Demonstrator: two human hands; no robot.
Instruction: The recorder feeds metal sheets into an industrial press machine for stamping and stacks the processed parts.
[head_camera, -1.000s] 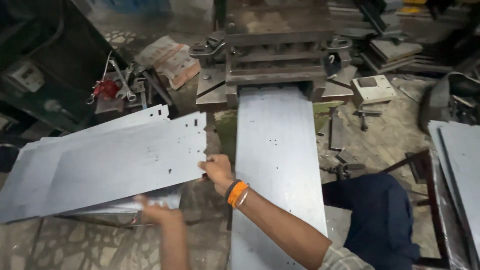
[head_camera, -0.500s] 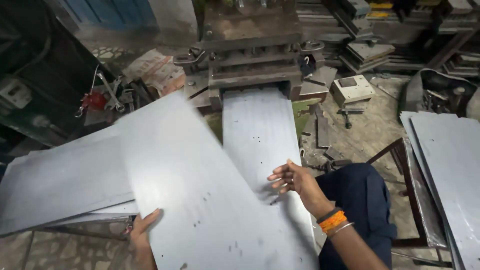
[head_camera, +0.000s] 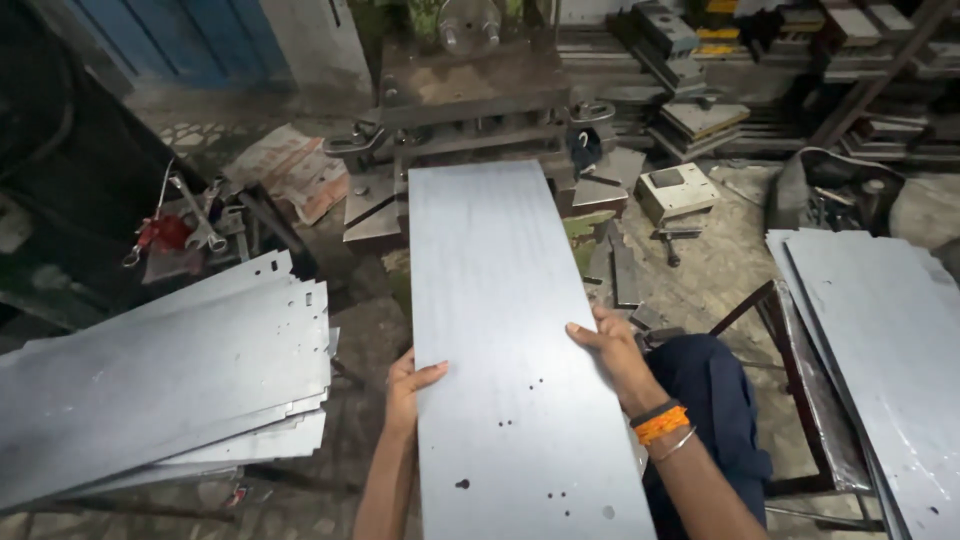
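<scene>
The stone-patterned floor (head_camera: 720, 270) carries nearly everything. Toward its far edge stands a dark press machine (head_camera: 470, 100), with loose metal offcuts (head_camera: 610, 260) scattered just before its base and a small pale box-shaped part (head_camera: 678, 192) near them. At the far right corner lie stacked metal blocks and plates (head_camera: 700, 115). By the left side lies a red-handled tool among wrenches (head_camera: 165, 235), with crumpled printed paper (head_camera: 290, 170) beyond it, toward the far edge.
</scene>
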